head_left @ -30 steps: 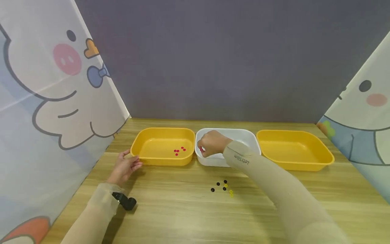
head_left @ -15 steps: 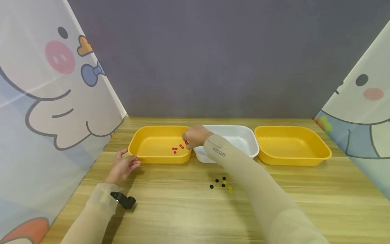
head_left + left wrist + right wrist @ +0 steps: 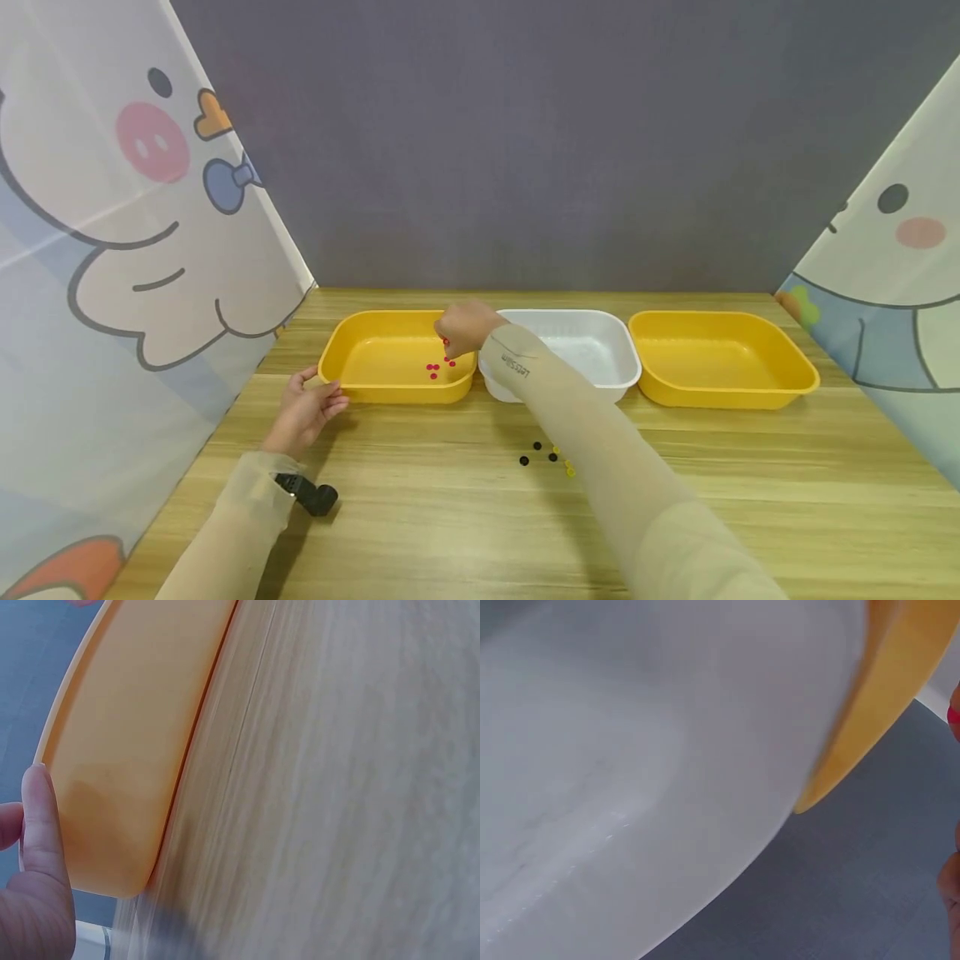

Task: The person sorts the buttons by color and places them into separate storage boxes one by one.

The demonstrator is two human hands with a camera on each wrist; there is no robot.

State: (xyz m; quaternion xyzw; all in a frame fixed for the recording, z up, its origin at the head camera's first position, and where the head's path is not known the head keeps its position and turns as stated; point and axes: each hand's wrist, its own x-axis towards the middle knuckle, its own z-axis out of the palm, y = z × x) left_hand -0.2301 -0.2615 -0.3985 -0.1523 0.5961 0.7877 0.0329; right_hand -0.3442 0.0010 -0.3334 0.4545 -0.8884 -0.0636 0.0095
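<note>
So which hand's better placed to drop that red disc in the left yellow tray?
Probably the right hand: it pinches the red disc over the right end of the left yellow tray, near more red discs. The left hand touches that tray's front left corner.

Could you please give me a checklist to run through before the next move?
1. Left hand at the left yellow tray: ok, touching it.
2. Red piece held: ok, pinched by the right hand.
3. Piece's height above that tray: cannot tell.
4. Other red pieces inside that tray: ok, several visible.
5. Black pieces and yellow pieces off the table: not ok, both lie there.
6. Full view of the table: not ok, the right sleeve covers part.
</note>
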